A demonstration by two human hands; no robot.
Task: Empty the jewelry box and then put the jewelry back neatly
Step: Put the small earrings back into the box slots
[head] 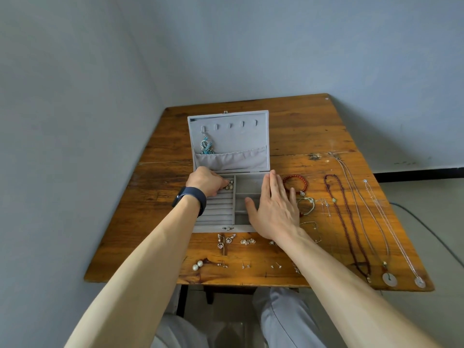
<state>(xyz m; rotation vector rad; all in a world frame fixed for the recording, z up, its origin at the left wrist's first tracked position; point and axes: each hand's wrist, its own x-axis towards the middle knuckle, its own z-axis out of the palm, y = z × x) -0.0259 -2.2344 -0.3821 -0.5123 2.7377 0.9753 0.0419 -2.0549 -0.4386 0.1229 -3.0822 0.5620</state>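
Box (218,209) is sitting open on the counter (301,126); your left grip (206,180) is pinching a ring (229,182) at its back-left rolls, your right grip (273,204) is lying flat, fingers straight, over its right side.

Worn wooden table (301,126) set in a room corner, plain pale grey-blue left wall (75,96) and far wall (276,46), black baseboard (414,173) at right, light grey floor (426,209), dark cable (431,234) across it, soft even light

Navy smartwatch (190,198) on left wrist, bare forearms (150,259), pale grey trousers (283,322)
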